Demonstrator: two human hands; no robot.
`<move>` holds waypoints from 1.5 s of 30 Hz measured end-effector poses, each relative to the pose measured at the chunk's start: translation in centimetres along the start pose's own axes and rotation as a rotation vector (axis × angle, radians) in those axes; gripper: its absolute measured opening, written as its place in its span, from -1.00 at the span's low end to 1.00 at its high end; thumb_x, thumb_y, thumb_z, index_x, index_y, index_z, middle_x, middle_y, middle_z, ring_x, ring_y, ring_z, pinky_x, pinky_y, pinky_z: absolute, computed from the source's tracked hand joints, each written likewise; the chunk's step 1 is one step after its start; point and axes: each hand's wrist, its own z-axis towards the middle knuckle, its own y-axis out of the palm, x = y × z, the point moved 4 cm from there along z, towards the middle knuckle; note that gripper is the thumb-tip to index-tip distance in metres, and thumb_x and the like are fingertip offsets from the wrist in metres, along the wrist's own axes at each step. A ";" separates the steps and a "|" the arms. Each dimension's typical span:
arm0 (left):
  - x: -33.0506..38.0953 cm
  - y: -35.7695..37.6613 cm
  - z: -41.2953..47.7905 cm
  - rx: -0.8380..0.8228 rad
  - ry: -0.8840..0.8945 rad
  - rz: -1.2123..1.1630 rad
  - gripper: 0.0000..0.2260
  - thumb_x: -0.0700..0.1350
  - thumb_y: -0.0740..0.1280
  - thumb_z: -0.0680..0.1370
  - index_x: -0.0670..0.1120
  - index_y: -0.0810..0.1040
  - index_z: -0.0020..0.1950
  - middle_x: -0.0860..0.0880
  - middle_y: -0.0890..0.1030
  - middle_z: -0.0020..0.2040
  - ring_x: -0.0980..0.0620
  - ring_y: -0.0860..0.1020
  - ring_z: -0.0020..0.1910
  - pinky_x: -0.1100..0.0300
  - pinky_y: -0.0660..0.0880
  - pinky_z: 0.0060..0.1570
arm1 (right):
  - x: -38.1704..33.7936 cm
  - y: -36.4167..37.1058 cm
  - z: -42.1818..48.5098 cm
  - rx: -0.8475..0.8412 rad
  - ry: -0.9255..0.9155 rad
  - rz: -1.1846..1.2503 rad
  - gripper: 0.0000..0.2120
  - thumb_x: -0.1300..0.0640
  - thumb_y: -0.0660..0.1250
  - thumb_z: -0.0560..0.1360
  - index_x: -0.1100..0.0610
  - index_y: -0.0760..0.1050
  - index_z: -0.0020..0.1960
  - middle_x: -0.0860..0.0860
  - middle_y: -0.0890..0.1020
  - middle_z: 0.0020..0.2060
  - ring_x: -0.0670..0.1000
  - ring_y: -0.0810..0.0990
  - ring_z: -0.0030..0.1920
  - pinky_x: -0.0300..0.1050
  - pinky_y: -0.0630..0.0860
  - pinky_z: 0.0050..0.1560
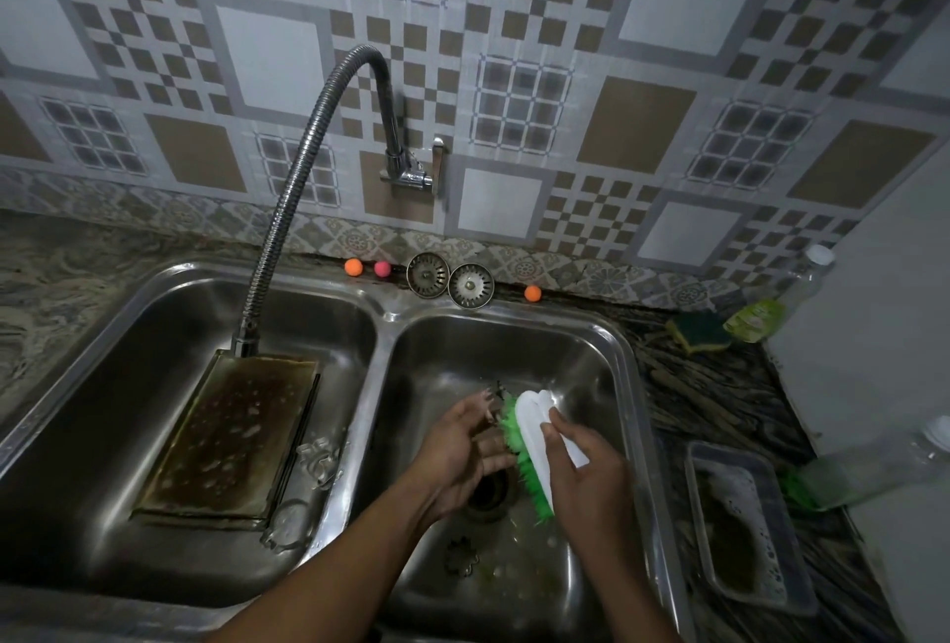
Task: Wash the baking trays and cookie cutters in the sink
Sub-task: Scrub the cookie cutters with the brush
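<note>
Head view, double sink (384,318). Right hand (591,483) wraps its fingers round the white back of the scrub brush (532,429), green bristles turned toward the left hand (462,457). The left hand's curled fingers pinch a small cutter (494,391) at their tips; blur hides its shape from me. Both hands hover over the right basin, directly above the open drain (486,493). A flower cutter (461,556) lies on the basin floor just nearer the camera. In the left basin a browned, suds-flecked baking tray (231,431) lies flat under the nozzle of the flexible tap (288,210), with two more cutters (321,460) beside its right edge. A second tray (745,524) holding foamy water rests on the counter to the right.

Hazards, as I judge them: both strainers (428,274) stand on the back ledge, so the drain is unguarded. A hard brush stroke against wet, soapy fingertips could knock the small cutter loose and send it into that hole. The cutter's thin metal edge could also nick the pinching fingers if the brush pushes it sideways
</note>
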 end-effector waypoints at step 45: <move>0.4 0.4 -0.9 0.077 -0.059 -0.100 -0.76 -0.10 0.26 0.62 -0.23 0.62 0.09 -0.20 0.69 -0.01 -0.05 0.68 -0.11 0.10 0.63 -0.12 | -0.4 1.3 -1.2 -0.004 -0.206 -0.044 -0.80 0.14 0.45 0.48 0.04 0.67 0.09 -0.27 0.65 -0.05 -0.29 0.60 0.02 -0.22 0.57 0.01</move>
